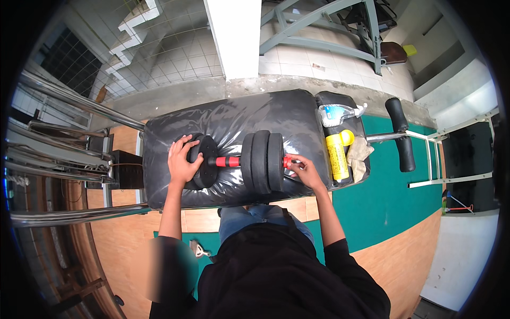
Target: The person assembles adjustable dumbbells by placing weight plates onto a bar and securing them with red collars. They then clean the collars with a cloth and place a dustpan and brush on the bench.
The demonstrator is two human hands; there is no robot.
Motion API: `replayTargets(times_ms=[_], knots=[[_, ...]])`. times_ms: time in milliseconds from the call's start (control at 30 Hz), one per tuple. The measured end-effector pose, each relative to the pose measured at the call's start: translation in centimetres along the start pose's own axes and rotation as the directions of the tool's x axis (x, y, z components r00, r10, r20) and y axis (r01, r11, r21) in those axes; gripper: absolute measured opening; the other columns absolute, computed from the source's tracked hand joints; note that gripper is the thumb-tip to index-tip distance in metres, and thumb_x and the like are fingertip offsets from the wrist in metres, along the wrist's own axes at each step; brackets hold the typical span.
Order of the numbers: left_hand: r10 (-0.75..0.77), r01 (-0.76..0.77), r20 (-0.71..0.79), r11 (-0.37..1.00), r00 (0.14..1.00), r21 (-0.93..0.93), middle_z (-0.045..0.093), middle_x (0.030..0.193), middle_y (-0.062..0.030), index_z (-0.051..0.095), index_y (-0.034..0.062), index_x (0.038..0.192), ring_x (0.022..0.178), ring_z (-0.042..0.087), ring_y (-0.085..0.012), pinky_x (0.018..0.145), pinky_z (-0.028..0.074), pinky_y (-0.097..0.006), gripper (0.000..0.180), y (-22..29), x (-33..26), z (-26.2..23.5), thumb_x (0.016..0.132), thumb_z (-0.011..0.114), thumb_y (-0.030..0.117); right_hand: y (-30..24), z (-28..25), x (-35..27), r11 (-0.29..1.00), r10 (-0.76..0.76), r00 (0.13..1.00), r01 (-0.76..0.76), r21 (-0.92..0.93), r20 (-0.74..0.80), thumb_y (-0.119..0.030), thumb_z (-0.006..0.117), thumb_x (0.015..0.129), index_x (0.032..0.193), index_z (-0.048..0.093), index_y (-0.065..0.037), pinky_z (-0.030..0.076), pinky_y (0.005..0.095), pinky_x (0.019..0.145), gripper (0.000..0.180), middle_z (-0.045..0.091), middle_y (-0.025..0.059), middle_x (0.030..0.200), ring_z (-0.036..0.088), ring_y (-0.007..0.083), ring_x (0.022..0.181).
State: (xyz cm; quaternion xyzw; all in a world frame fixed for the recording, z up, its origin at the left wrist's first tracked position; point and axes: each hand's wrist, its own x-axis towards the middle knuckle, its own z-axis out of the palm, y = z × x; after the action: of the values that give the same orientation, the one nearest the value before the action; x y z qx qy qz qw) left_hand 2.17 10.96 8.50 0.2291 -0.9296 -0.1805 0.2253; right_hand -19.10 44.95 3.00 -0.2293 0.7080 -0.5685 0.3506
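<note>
Here, right of the frame's middle, a yellow canister [337, 156], a clear water bottle [336, 113] and a tan cloth [359, 154] lie on the black padded counter [234, 119], with steel rails [69, 95] at the left edge. The red bar's [228, 161] right tip is hidden under the right hand [305, 170], whose fingers pinch it. The dumbbell [241, 159] lies mid-frame on the counter, black plates on both ends, the left hand [182, 162] wrapped over its left plates.
</note>
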Motion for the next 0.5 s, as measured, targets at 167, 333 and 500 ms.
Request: replayTargets(times_ms=[167, 333, 500], knots=[[0.005, -0.005, -0.003, 1.0, 1.0, -0.007, 0.059, 0.124, -0.0032, 0.069, 0.0154, 0.105, 0.125, 0.05, -0.0242, 0.11, 0.031, -0.047, 0.035, 0.0, 0.2, 0.2, 0.071, 0.07, 0.024, 0.7, 0.2, 2.2, 0.86, 0.454, 0.881, -0.472, -0.193, -0.133, -0.048, 0.048, 0.096, 0.116, 0.064, -0.006, 0.051, 0.0269, 0.071, 0.05, 0.069, 0.0074, 0.086, 0.066, 0.0142, 0.084], [0.001, -0.001, -0.005, 1.0, 1.0, -0.004, 0.059, 0.124, -0.0027, 0.069, 0.0157, 0.104, 0.125, 0.05, -0.0241, 0.11, 0.031, -0.047, 0.035, 0.0, 0.0, 0.1, 0.071, 0.07, 0.024, 1.0, 0.8, 0.9, 0.881, 0.195, 0.928, -0.308, -0.36, -0.317, -0.041, 0.056, 0.095, 0.124, 0.059, -0.005, 0.052, 0.0317, 0.079, 0.047, 0.069, 0.0099, 0.095, 0.065, 0.0151, 0.085], [0.004, -0.004, -0.012, 1.0, 1.0, -0.001, 0.059, 0.124, -0.0027, 0.069, 0.0158, 0.104, 0.124, 0.05, -0.0242, 0.11, 0.031, -0.047, 0.035, -0.2, -0.1, 0.1, 0.071, 0.07, 0.024, -0.2, 0.6, -0.7, 0.999, -0.035, 0.999, 0.035, -0.016, -0.016, -0.008, 0.066, 0.088, 0.137, 0.047, -0.006, 0.051, 0.028, 0.084, 0.052, 0.063, 0.0079, 0.115, 0.064, 0.0117, 0.087]])
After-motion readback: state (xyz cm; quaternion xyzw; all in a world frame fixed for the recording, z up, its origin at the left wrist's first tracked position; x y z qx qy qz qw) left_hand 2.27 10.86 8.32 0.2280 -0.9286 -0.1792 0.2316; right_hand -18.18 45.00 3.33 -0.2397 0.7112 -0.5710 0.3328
